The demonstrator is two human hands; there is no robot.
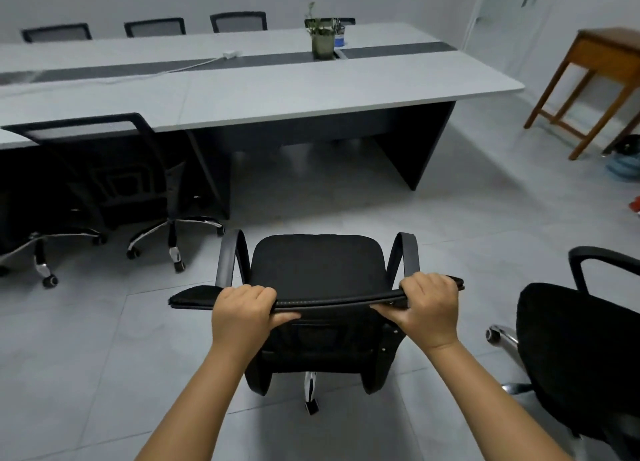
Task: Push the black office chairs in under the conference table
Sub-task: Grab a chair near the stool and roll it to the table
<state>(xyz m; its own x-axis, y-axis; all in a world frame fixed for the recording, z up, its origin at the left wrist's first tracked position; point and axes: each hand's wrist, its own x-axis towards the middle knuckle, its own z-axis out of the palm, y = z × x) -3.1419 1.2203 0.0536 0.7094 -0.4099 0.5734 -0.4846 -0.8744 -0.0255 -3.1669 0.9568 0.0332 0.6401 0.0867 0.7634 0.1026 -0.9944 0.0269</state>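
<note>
A black office chair with armrests stands on the floor right in front of me, its seat facing the long grey conference table. My left hand grips the top edge of its backrest on the left side. My right hand grips the same edge on the right. The chair is a short way back from the table, in front of an open gap under it. Another black chair is tucked under the table to the left. A third black chair stands loose at my right.
Several black chairs line the table's far side. A potted plant and a white cable sit on the tabletop. A wooden side table stands at the right, with a blue water jug on the floor beneath it.
</note>
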